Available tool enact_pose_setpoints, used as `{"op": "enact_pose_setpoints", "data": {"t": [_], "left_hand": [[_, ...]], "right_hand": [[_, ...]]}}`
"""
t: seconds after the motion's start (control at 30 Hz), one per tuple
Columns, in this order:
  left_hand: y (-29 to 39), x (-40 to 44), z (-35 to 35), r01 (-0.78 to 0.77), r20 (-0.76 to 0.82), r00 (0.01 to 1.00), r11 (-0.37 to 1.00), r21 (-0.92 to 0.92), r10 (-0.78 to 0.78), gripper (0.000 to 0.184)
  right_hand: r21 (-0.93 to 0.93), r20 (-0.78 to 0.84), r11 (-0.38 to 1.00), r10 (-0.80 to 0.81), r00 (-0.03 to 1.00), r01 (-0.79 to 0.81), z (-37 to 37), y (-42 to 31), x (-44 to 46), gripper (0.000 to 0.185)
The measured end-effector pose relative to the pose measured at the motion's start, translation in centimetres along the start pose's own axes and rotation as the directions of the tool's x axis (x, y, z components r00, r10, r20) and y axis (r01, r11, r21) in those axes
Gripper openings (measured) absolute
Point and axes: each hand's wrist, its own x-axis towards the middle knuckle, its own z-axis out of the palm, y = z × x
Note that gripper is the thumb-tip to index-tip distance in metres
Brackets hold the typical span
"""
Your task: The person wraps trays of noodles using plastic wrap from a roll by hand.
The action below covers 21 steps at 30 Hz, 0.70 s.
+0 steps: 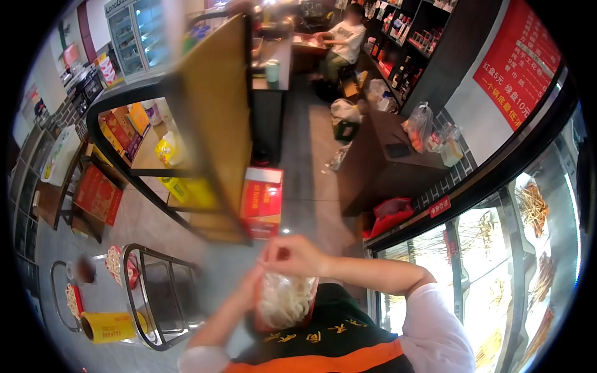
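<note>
Close to my chest is a clear plastic bag (283, 283) with pale white strips or slices inside; what food they are I cannot make out. Red edging, seemingly a red tray (261, 318), shows around the bag's sides. My right hand (295, 256) is closed above the bag, thumb and fingers pinched at its upper edge. Against those fingertips, on the left side, my left hand (254, 276) is also closed at the bag's top, slightly blurred. The exact hold of the left fingers is partly hidden. A dark apron with yellow lettering lies just below.
A lit display fridge (479, 248) with skewers stands at right. Ahead is a wooden-panelled rack (217, 124), with a red carton (262, 202) beside it. A metal cart (165, 298) carries a yellow tub (115, 326). Farther back, a seated person (345, 37) works at a table.
</note>
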Motion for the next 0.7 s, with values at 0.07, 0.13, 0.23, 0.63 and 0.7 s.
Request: {"op": "enact_pose_setpoints", "data": {"t": [0.07,0.13,0.23,0.63,0.7], "left_hand": [[0.0,0.3,0.4,-0.041,-0.023,0.999,0.999,-0.020,0.040,0.060],[0.2,0.7,0.8,-0.085,-0.050,0.995,0.995,-0.045,0.083,0.058],[0.2,1.1,1.0,-0.099,-0.116,0.989,0.993,-0.060,0.092,0.052],[-1.5,1.7,-0.2,-0.138,-0.226,0.954,0.959,0.247,0.195,0.055],[-1.4,1.4,-1.2,-0.142,-0.105,0.981,0.975,0.168,0.161,0.061]], "right_hand": [[-0.044,-0.004,0.997,-0.069,0.998,0.069,-0.2,0.6,0.4,0.017],[-0.088,0.001,0.987,-0.133,0.991,0.133,-0.3,0.5,0.5,0.017],[-0.392,0.043,0.877,-0.283,0.958,0.277,-0.8,-0.1,0.9,0.017],[-0.131,-0.027,0.991,0.014,1.000,-0.018,-1.6,0.3,1.1,0.013],[-0.136,-0.110,0.979,-0.164,0.980,0.149,-1.4,2.2,1.5,0.011]]}}
